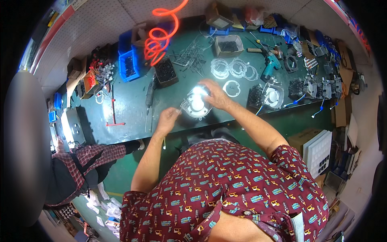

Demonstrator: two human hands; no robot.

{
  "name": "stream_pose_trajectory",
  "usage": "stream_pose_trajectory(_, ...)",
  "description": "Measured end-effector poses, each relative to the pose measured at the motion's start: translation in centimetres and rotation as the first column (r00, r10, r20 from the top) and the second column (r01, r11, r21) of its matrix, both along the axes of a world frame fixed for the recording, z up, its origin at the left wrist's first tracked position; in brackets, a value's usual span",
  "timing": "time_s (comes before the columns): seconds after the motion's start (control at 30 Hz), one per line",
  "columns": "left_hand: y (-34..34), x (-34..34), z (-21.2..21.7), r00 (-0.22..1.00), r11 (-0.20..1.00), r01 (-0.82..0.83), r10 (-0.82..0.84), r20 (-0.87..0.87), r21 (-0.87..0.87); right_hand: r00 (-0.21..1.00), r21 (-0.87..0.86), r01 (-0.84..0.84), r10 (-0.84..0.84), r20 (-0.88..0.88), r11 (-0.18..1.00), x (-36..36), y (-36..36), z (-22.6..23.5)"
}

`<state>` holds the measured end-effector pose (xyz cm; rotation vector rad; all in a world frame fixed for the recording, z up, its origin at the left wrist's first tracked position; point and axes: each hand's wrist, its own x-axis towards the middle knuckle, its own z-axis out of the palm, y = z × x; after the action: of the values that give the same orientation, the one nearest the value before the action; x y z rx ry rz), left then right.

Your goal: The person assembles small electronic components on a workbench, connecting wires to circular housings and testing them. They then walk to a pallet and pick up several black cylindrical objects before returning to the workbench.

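In front of me at the bench's near edge is a round, silvery metal housing (196,108) with a bright glare on its upper part. My right hand (215,94) is closed around its upper right side, over a dark part that the fingers mostly hide. Just left of the housing, my left hand (167,120) has its fingertips pinched together near the rim; what they hold is too small to make out. Below that wrist dangles a thin wire end with a white connector (164,147). A similar housing with black fins (272,97) sits to the right.
Flat ring gaskets (219,69) lie beyond my right hand. A teal power drill (271,66), a box of small black parts (166,72) and a slim dark electric screwdriver (150,94) surround the work spot. An orange coiled hose (155,46) hangs overhead. Another person (80,169) sits at left.
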<state>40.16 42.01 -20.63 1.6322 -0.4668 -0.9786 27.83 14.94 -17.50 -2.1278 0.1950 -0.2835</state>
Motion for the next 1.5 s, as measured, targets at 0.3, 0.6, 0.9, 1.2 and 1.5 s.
stream_pose_trajectory(0.3,-0.8,2.3,1.6,0.855,0.986,0.149,-0.094,-0.510,0.068,1.000,-0.010,-0.013,0.013,0.014,1.000,0.2,0.0,-0.3)
stream_pose_trajectory(0.6,-1.4,3.0,1.4,0.720,0.979,0.199,-0.119,-0.683,0.039,0.999,-0.015,-0.021,0.021,-0.027,1.000,0.3,0.1,0.2)
stream_pose_trajectory(0.9,-1.4,0.0,1.6,0.756,0.987,0.113,-0.160,0.634,0.113,1.000,0.000,-0.016,0.016,-0.018,1.000,0.2,-0.1,0.0)
stream_pose_trajectory(1.2,-1.8,2.2,3.1,0.882,0.954,0.201,-0.077,-0.465,0.224,0.998,-0.012,-0.014,0.013,-0.069,1.000,0.3,0.3,0.6)
stream_pose_trajectory(1.5,-1.7,3.5,0.8,0.940,0.962,0.227,-0.176,-0.292,0.151,0.998,-0.010,-0.031,0.031,-0.064,0.999,0.7,0.2,0.6)
